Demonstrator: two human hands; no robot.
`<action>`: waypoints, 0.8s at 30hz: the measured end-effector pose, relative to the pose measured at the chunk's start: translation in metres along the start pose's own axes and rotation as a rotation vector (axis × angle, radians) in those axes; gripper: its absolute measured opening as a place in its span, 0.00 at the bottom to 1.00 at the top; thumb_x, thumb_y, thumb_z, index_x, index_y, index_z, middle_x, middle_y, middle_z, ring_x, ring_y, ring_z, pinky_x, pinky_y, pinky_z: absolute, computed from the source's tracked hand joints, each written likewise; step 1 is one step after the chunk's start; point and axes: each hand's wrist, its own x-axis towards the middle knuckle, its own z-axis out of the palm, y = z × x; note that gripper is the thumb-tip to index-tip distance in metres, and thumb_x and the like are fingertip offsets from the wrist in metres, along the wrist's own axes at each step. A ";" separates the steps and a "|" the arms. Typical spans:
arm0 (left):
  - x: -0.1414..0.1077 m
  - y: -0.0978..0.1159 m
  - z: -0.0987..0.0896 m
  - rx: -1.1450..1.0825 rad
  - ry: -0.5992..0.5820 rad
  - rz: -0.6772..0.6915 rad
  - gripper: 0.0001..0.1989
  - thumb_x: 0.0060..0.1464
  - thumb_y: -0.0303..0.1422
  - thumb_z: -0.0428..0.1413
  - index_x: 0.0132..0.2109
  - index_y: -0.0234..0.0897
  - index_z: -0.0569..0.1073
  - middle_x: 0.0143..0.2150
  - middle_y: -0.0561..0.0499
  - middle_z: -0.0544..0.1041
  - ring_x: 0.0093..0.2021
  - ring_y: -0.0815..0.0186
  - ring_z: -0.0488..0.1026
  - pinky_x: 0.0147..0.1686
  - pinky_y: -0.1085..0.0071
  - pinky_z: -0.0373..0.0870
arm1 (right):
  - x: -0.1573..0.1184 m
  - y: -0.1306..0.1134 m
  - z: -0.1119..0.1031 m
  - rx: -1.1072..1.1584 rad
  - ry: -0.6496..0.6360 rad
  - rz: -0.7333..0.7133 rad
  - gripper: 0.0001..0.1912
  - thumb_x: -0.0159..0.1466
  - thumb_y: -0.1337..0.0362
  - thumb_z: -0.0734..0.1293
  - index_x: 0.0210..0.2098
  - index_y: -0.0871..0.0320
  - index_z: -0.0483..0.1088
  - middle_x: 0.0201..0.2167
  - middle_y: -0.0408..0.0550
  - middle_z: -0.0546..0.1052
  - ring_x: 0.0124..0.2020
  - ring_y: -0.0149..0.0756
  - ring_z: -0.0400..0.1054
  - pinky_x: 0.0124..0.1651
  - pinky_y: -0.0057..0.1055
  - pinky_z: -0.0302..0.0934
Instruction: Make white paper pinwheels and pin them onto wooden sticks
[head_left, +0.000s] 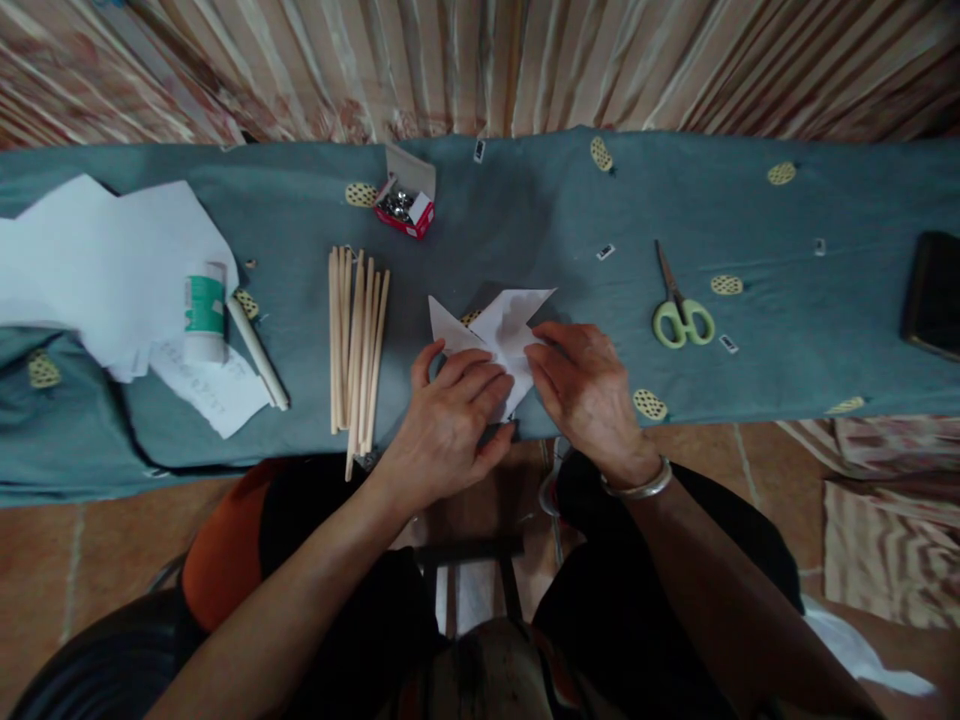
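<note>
A white paper pinwheel (513,318) with pointed, folded blades lies near the front edge of the cloth-covered table. My left hand (450,425) rests over its lower left part, fingers bent on the paper and thumb at the near edge, holding it down. From the right, my right hand (585,385), with a silver bangle at the wrist, pinches the pinwheel's right side between thumb and fingers. The pinwheel's centre and lower blades are partly hidden under my fingers. Left of my hands lies a row of thin wooden sticks (358,340).
An open red box (406,205) of small metal pieces stands behind the sticks. Green-handled scissors (681,318) lie to the right, a dark device (932,295) farther right. At left are white paper sheets (112,250), a glue stick (205,312) and a pen-like white tube (257,350).
</note>
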 end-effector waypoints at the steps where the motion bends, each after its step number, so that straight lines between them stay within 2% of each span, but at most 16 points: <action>1: 0.000 0.000 0.001 0.005 0.008 -0.003 0.16 0.60 0.39 0.52 0.53 0.39 0.72 0.51 0.47 0.78 0.58 0.54 0.67 0.64 0.44 0.47 | 0.000 0.000 0.000 0.004 -0.006 0.001 0.11 0.68 0.66 0.60 0.42 0.52 0.74 0.50 0.50 0.75 0.49 0.47 0.67 0.51 0.48 0.62; 7: 0.002 -0.001 0.009 0.092 0.068 -0.029 0.11 0.65 0.33 0.49 0.48 0.42 0.75 0.51 0.50 0.78 0.57 0.58 0.68 0.63 0.48 0.50 | 0.000 0.000 0.000 0.068 -0.013 0.034 0.11 0.67 0.66 0.60 0.43 0.49 0.73 0.49 0.47 0.75 0.50 0.47 0.67 0.54 0.49 0.60; 16: 0.003 0.001 0.006 0.127 0.061 -0.020 0.10 0.65 0.33 0.49 0.48 0.41 0.74 0.53 0.49 0.78 0.59 0.56 0.68 0.62 0.45 0.50 | 0.000 0.000 0.001 0.058 0.014 0.022 0.10 0.67 0.66 0.61 0.41 0.48 0.73 0.48 0.45 0.75 0.49 0.46 0.67 0.53 0.48 0.62; 24: 0.005 0.001 0.003 0.104 0.029 -0.024 0.10 0.65 0.33 0.49 0.48 0.42 0.73 0.53 0.49 0.78 0.60 0.54 0.67 0.63 0.43 0.48 | 0.002 -0.002 -0.002 0.066 0.009 0.014 0.09 0.67 0.65 0.61 0.41 0.53 0.73 0.50 0.50 0.75 0.50 0.46 0.68 0.55 0.47 0.62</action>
